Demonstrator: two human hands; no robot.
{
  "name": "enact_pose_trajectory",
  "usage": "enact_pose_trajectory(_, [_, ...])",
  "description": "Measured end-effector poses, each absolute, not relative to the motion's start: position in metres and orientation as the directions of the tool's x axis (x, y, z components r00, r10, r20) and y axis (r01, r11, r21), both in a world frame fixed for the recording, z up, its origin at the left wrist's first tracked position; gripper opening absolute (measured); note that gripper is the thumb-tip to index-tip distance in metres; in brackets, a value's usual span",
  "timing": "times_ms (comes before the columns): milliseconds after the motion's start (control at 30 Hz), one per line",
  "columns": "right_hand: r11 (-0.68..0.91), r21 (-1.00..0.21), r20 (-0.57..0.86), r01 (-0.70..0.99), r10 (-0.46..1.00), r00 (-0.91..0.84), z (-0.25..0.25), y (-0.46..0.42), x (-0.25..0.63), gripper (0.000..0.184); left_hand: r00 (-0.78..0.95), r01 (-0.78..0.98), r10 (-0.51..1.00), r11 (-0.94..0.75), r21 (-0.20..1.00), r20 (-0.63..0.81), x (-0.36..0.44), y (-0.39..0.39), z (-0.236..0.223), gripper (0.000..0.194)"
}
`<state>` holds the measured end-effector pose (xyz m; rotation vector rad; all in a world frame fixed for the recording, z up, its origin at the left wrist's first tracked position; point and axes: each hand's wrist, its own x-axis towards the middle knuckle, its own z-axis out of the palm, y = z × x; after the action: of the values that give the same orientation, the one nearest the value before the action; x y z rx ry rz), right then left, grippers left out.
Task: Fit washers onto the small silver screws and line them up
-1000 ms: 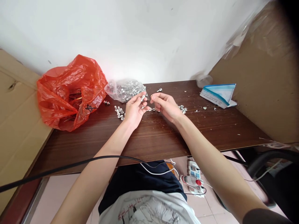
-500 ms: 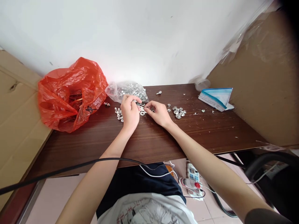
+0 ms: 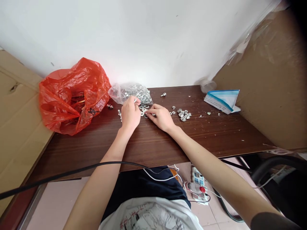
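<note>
My left hand [image 3: 130,112] is closed, with the silver end of a bolt [image 3: 135,100] showing between thumb and fingers. To its right, my right hand [image 3: 161,118] reaches low over a small pile of flat washers [image 3: 144,110], its fingertips pinched together at a washer [image 3: 145,116] on the near side of the pile. The fingers partly hide that washer. Several bolts [image 3: 119,112] lie just left of my left hand, mostly covered by it. Bolts fitted with washers [image 3: 184,115] form a group right of my right hand.
A clear bag of hardware [image 3: 136,91] lies behind the hands, against the wall. The red plastic bag [image 3: 96,76] stands at left. One bolt [image 3: 163,95] lies at the back, and a blue-white packet [image 3: 222,100] at right. A black cable [image 3: 103,164] crosses the table's front edge.
My left hand has turned and shifted slightly left, covering more of the loose bolts. My right fingertips have moved a little left and down onto the washers.
</note>
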<state>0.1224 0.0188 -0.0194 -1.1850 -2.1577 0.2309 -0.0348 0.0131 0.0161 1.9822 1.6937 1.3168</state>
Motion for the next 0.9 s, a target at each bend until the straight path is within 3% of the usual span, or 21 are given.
enact_pose_trajectory(267, [0.566, -0.436, 0.425, 0.699, 0.815, -0.395, -0.0163, 0.0167, 0.1225, 0.021, -0.077, 0.826, 0.926, -0.148, 0.544, 0.369, -0.035, 0.0062, 0.0252, 0.025])
enact_pose_trajectory(900, [0.573, -0.412, 0.39, 0.709, 0.814, -0.431, -0.0141, 0.0175, 0.125, 0.022, -0.054, 0.932, 0.969, -0.038, 0.361, 0.241, -0.0344, 0.0039, 0.0262, 0.033])
